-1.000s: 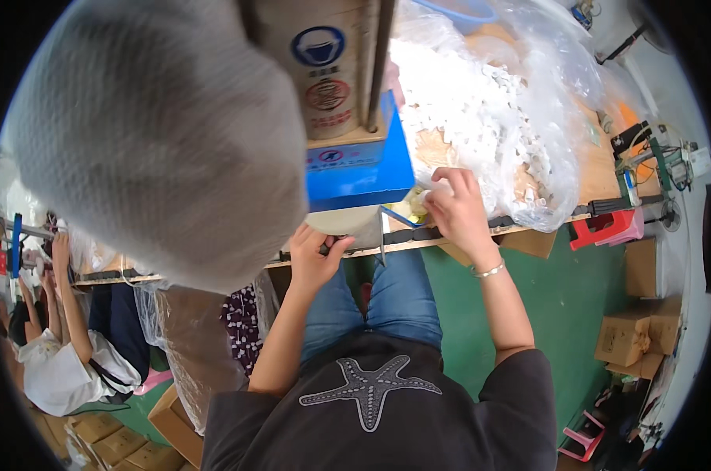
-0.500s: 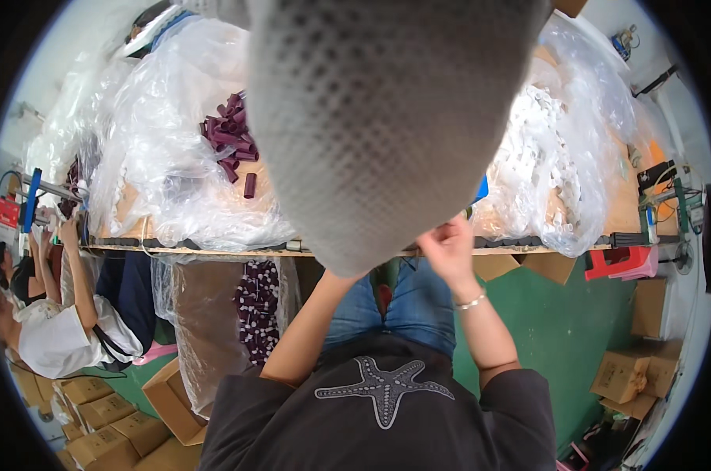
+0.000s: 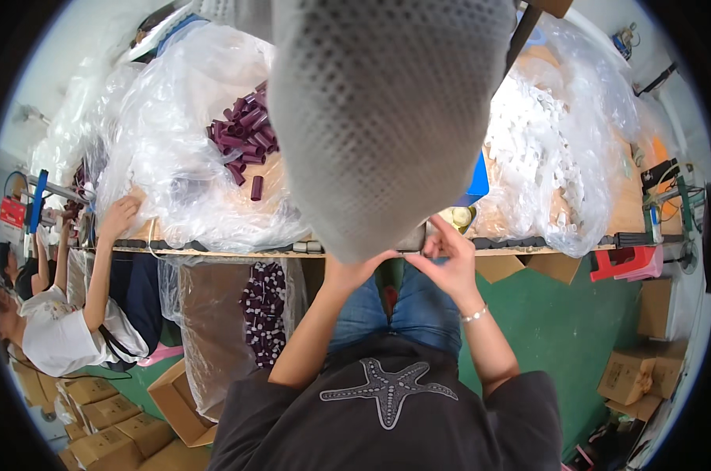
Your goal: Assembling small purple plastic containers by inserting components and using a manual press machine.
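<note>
My left hand is at the front edge of the worktable, with its thumb stretched toward the right. Its other fingers are hidden behind a grey mesh fabric that blocks the middle of the view, so what it holds cannot be made out. Close by on the right, my right hand has its thumb and index finger spread apart, and nothing shows between them. A small metal block peeks out between the hands. Beside my right fingertips sits a container of pale round pieces, near a blue box.
Dark purple tubes lie on clear plastic sheeting at the left, white pieces at the right. Below the table edge stands a plastic-lined box of purple-and-white parts. A co-worker sits at the left; cardboard boxes are behind.
My right thumb and fingers have spread apart, and my left thumb has come into view. The grey fabric has shifted, baring more of the blue box. The co-worker's hand has reached onto the plastic.
</note>
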### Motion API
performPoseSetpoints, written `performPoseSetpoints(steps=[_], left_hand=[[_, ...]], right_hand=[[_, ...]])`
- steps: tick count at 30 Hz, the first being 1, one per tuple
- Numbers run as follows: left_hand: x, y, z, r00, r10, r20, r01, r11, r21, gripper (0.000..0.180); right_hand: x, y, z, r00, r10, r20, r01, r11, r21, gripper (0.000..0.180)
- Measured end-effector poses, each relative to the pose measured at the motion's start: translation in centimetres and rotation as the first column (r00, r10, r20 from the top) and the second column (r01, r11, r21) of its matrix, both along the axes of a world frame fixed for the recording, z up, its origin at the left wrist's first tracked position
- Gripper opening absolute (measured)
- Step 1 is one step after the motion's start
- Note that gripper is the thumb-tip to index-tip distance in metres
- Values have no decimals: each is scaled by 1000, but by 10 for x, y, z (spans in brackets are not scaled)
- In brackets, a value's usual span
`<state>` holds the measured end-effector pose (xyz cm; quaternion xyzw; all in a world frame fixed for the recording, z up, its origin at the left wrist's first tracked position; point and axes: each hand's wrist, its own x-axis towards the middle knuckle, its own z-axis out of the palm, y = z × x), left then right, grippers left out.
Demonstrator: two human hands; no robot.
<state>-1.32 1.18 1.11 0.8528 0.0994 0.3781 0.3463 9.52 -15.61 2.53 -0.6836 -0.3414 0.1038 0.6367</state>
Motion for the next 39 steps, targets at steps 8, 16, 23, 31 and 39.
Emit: performPoseSetpoints(steps=[8,16,23,31,39], left_hand=[[-35,-5,-14,987,158,31,-160,985,71,55],[6,-15,8,991,74,-110,-80,996,-48,24],[15,-9,12,992,44,118,-10,962,-275,24],[-157,72,56,537,41,-842,73,993,95,21],[-135,99,70,811,386,-440,-348,922,169,30]], right_hand=[[-22,-58,-15,1000,4,-23,-6,997,-76,40],[108,-36,19,843,-435,317,482,872,-85,12],[211,14,4,675,-109,730,708,374,-599,23],[215,11,9,671,-71,738,708,357,-609,31],[250,-1,-16,503,56,862,813,307,-494,16]])
